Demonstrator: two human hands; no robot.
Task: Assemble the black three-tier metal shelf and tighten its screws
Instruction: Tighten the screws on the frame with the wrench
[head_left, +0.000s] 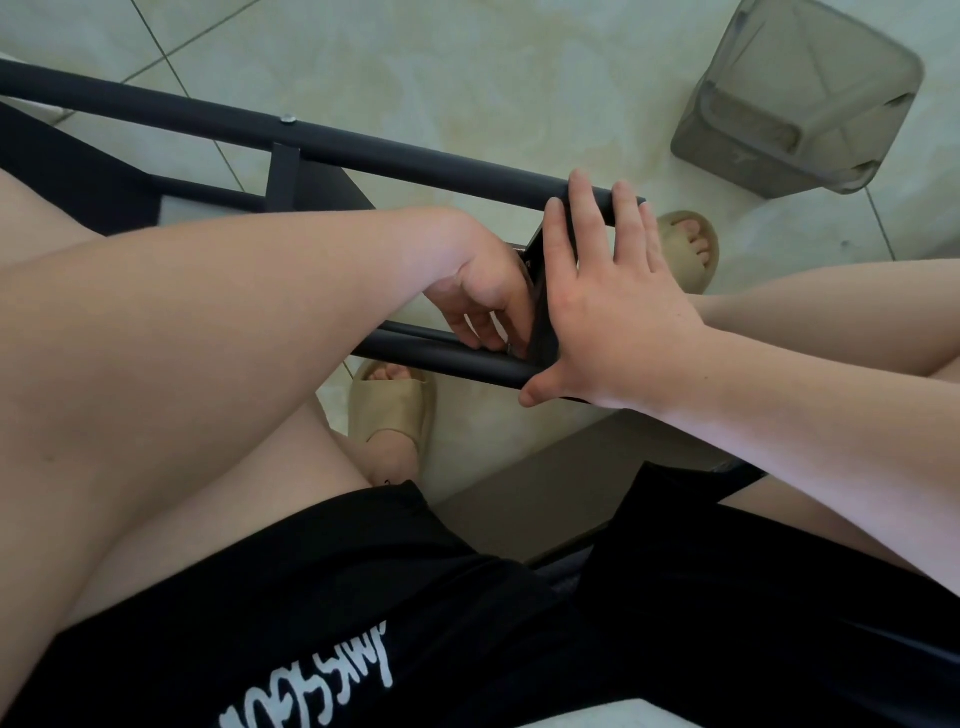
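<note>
The black metal shelf frame (395, 156) lies on its side in front of me, with two long black tubes running left to right. A silver screw head (287, 120) shows on the far tube. My right hand (618, 306) lies flat with straight fingers against the black end panel (543, 312), fingertips over the far tube's end and thumb on the near tube (441, 358). My left hand (480, 291) reaches inside the frame, fingers curled and pinching something small and silvery at the joint of panel and near tube. What it pinches is mostly hidden.
A grey translucent plastic bin (800, 98) stands on the pale tiled floor at the upper right. My feet in beige slippers (392, 410) rest under the frame. A grey stool edge (545, 499) shows between my knees.
</note>
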